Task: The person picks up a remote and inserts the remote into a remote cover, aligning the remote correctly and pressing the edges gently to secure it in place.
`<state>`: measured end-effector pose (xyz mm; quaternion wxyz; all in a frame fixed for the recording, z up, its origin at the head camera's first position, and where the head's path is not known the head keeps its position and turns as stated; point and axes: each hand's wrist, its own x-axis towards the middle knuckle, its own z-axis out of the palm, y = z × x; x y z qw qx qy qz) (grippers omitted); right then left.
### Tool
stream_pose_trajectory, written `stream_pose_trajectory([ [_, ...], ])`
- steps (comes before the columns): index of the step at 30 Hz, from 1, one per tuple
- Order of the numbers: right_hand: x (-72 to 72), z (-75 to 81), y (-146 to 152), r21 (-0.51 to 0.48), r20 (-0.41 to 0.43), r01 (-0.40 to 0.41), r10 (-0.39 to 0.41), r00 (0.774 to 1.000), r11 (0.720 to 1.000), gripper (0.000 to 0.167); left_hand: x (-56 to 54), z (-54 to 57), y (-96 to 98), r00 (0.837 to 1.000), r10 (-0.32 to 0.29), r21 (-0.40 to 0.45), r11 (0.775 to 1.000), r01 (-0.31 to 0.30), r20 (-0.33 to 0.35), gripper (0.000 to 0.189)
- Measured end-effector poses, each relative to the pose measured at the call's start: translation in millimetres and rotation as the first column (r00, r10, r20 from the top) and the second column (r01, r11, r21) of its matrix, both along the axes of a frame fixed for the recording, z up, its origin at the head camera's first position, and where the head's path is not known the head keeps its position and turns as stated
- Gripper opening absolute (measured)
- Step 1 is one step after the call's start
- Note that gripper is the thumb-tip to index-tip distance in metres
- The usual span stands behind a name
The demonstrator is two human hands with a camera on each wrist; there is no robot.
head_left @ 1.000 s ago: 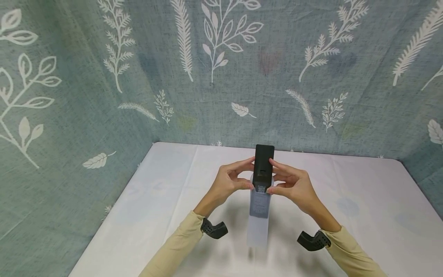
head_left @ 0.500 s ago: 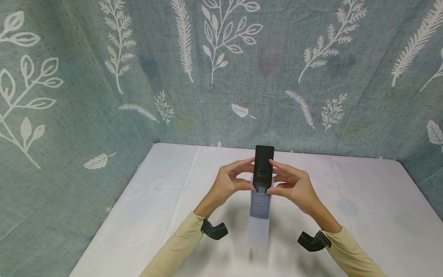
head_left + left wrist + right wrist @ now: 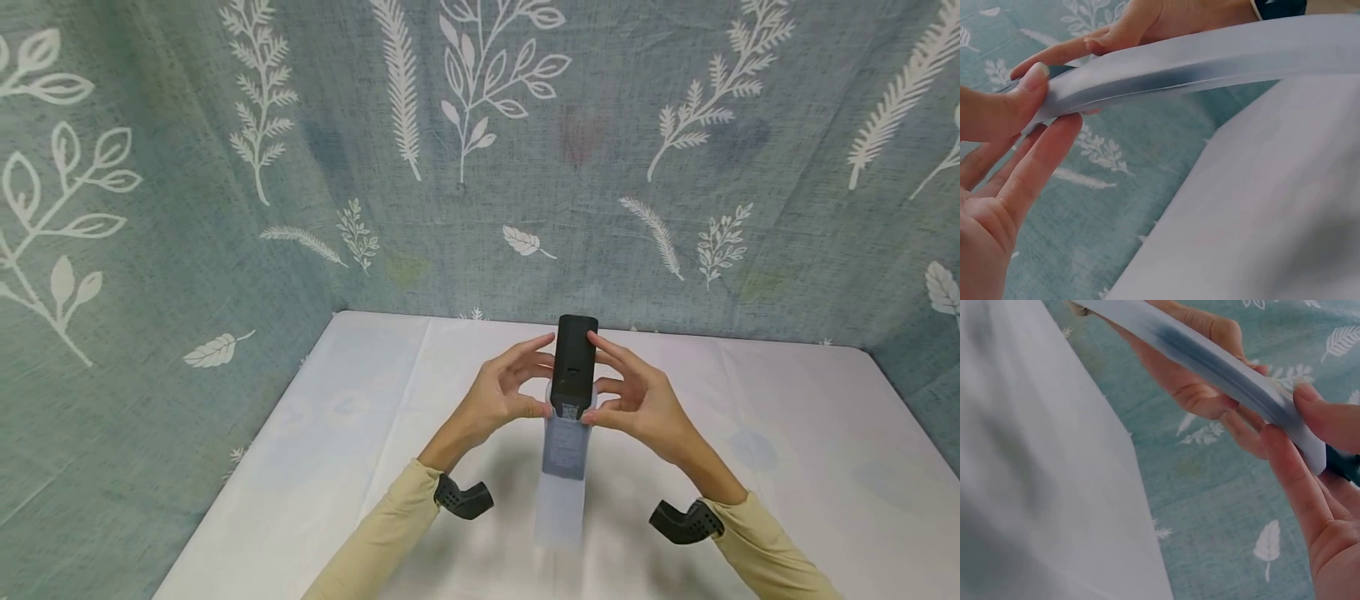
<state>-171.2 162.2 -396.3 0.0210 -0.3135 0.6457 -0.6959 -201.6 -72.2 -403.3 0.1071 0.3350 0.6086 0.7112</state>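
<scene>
In the head view, a flat black handset (image 3: 576,354), its back looking like that of a remote control, stands half out of a long translucent sleeve (image 3: 564,450). A small label shows near the sleeve's mouth, and the handset's lower end is inside. My left hand (image 3: 513,385) pinches the left side of the mouth between thumb and fingers. From the right, my right hand (image 3: 632,396) pinches the opposite side, its index finger along the handset's edge. In the left wrist view the sleeve (image 3: 1147,69) bends away as a thin strip; the right wrist view shows its rim (image 3: 1313,447) between thumb and fingers.
A white cloth covers the table (image 3: 360,450) below the hands. Behind and to the left hangs a grey-green curtain (image 3: 450,242) with white leaf prints. Black bands (image 3: 463,497) sit on both wrists, over beige sleeves (image 3: 375,533).
The handset and sleeve have shifted slightly right. Both index fingers have moved a little up along the handset, and the sleeve's lower end hangs slightly lower.
</scene>
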Motion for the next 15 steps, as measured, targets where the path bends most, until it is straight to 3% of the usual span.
stream_pose_trajectory([
  [6, -0.4, -0.4, -0.4, -0.015, 0.010, -0.048, 0.048, 0.999, 0.999, 0.091, 0.5, 1.3, -0.6, 1.000, -0.018, -0.018, 1.000, 0.018, 0.018, 0.085],
  [15, -1.0, -2.1, -1.1, -0.013, 0.000, -0.028, 0.028, 1.000, 1.000, 0.089, -0.1, 0.7, -0.9, 1.000, -0.003, -0.025, 1.000, 0.003, -0.001, 0.085],
])
